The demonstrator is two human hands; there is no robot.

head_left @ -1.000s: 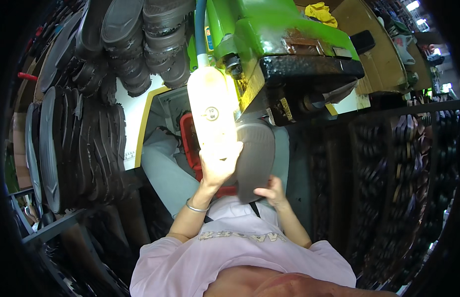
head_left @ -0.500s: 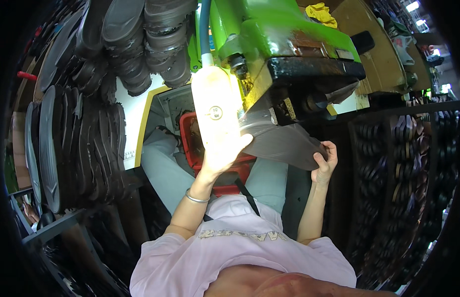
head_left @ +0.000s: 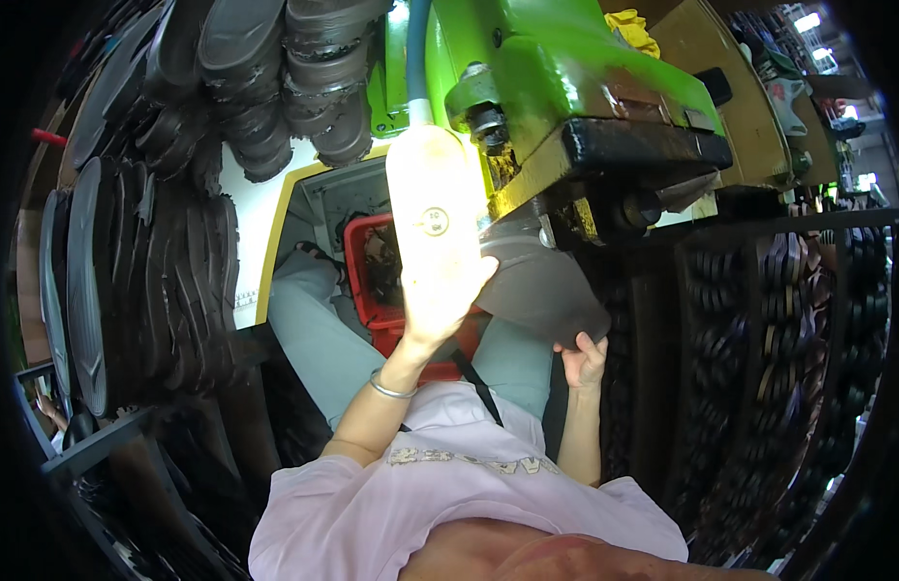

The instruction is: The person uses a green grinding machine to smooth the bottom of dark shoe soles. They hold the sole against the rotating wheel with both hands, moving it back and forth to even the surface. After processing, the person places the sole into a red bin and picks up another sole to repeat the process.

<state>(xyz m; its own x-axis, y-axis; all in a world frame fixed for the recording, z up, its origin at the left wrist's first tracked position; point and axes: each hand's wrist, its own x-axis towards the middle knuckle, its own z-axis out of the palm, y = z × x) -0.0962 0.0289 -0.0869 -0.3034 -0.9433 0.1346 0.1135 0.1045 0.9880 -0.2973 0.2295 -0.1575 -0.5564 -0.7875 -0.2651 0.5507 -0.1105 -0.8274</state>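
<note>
While the right hand (head_left: 583, 360) is firmly pinching its near corner, a dark sole (head_left: 546, 290) is slanting

The left hand (head_left: 436, 308) is lying just beside it (the glaring lamp (head_left: 435, 184) is hiding that grip; I cannot tell its hold). Beyond the sole, a green machine (head_left: 565, 58) is standing.

On my feed the lamp (head_left: 434, 179) glares pure white, washing out detail on the left hand (head_left: 440, 302). I get deep shadow under the green machine (head_left: 556, 82), and fisheye distortion curves everything toward a black rim.
</note>
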